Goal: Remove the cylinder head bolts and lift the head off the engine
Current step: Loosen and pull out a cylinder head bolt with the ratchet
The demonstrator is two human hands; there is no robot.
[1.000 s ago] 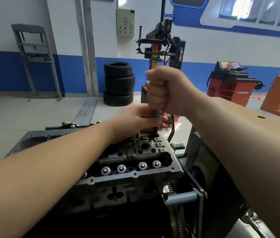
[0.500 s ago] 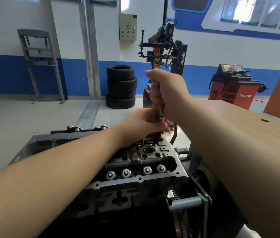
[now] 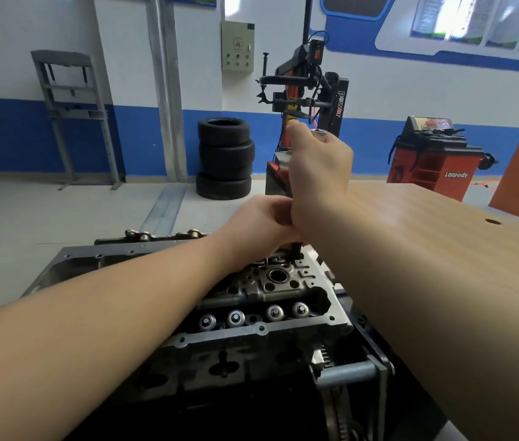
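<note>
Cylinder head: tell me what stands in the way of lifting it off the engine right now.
The tool stands upright in the far end of the cylinder head, gripped by the right hand above and the left hand lower. Both hands are busy; nothing else visible sits above it.

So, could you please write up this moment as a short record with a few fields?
setting: workshop, stacked tyres by the back wall
workpiece: cylinder head on the engine, top exposed
tool: upright tool, lower end on the head's far side
right hand: right hand grips the tool's upper part, metal end showing above the fist
left hand: left hand holds the tool low down, just above the head
bolt: hidden under the hands
bench: wooden tabletop to the right
</note>
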